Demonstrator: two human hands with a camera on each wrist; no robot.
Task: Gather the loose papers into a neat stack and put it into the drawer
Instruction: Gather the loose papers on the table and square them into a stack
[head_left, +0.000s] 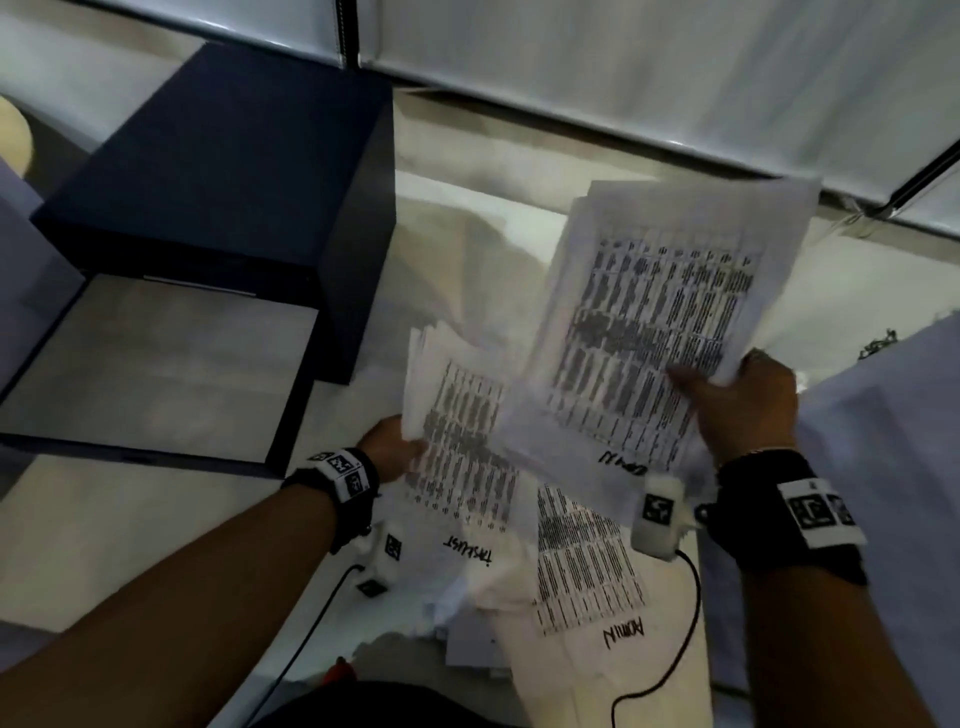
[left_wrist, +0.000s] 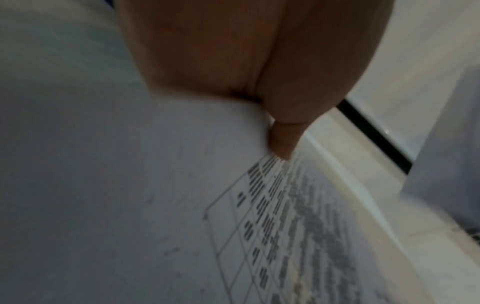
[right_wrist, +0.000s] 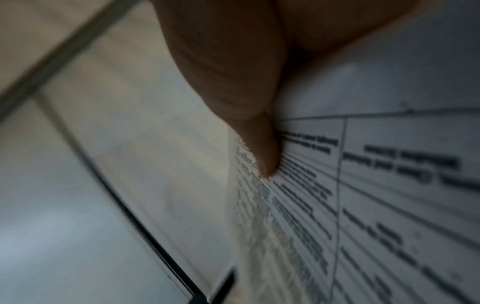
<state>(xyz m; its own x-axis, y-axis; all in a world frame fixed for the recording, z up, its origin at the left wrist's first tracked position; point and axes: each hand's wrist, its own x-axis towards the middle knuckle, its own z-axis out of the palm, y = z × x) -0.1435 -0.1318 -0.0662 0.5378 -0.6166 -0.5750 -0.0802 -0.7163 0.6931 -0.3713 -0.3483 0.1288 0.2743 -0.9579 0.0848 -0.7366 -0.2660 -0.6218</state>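
Each hand's grip is clamped on a sheaf: left hand (head_left: 388, 451), right hand (head_left: 744, 410). More papers (head_left: 582, 561) lie loose; drawer (head_left: 150, 364) open, unfilled.

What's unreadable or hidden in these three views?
- Left hand fingers: head view, covered by the bundle of papers it holds.
- Printed table text: blurred in all views; only handwritten headings are partly legible.
- Sheet count in the right hand's sheaf: edges too blurred.
- Open drawer near corner: cut off by the head view's left edge.
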